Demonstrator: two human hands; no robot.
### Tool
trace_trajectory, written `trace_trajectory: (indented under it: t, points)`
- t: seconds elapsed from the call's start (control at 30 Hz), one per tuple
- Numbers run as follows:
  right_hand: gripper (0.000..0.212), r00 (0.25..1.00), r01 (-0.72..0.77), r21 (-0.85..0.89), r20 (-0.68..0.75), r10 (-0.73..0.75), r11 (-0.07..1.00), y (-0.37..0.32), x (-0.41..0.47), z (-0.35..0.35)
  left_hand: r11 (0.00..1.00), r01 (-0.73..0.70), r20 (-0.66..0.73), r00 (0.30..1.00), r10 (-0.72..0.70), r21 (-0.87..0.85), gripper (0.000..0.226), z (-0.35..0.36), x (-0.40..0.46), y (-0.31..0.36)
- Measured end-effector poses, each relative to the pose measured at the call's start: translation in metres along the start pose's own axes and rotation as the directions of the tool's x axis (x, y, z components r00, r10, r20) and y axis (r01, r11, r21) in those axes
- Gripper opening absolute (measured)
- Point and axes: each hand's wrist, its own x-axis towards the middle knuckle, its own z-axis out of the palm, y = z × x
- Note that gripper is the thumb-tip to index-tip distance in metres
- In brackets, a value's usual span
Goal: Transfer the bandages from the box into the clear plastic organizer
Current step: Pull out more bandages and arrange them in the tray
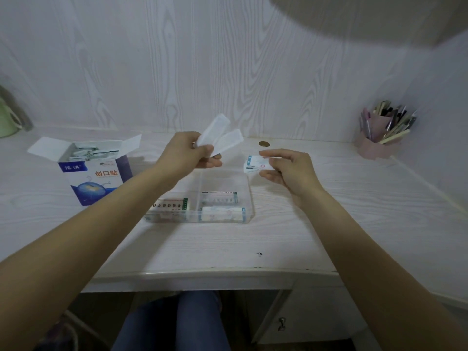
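The blue and white bandage box (93, 173) stands open at the left of the desk, with more bandages inside. A clear plastic organizer (249, 196) lies at the centre and holds several wrapped packs in its near compartments. My left hand (187, 155) is raised above the organizer's far end and pinches two white bandage strips (219, 136) that fan upward. To the right of the organizer, my right hand (286, 168) pinches a small stack of printed bandages (255, 164) just above the desk.
A pink pen holder (379, 138) full of pens stands at the back right corner. A small brown coin (264, 143) lies near the back wall. A green object (7, 117) sits at the far left. The desk's front edge (202, 273) runs above my knees.
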Motion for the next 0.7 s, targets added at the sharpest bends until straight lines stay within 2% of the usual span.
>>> trace_trajectory:
  t: [0.1, 0.27, 0.37, 0.53, 0.7]
  points:
    - [0.024, 0.998, 0.006, -0.072, 0.066, -0.001, 0.997, -0.004, -0.001, 0.006, 1.000, -0.016, 0.071, 0.997, 0.015, 0.021, 0.010, 0.005, -0.002, 0.004]
    - [0.012, 0.992, 0.022, 0.032, 0.124, -0.026, 0.999, -0.007, 0.001, 0.013, 0.973, -0.064, 0.145, 0.989, 0.032, 0.221, 0.014, 0.012, -0.004, 0.000]
    - [0.009, 0.994, 0.046, 0.009, 0.096, -0.047, 0.999, -0.005, 0.001, 0.015, 0.937, -0.128, 0.205, 0.977, 0.062, 0.326, 0.020, 0.012, -0.004, -0.001]
    - [0.014, 0.993, 0.054, -0.031, 0.106, -0.050, 0.998, -0.005, 0.002, 0.013, 0.825, -0.307, 0.371, 0.920, 0.128, 0.475, 0.032, 0.007, -0.004, -0.004]
    - [0.029, 0.990, -0.036, 0.099, 0.141, 0.022, 0.994, -0.008, 0.000, 0.016, 0.606, -0.369, 0.347, 0.924, 0.160, 0.705, 0.028, 0.007, -0.004, 0.002]
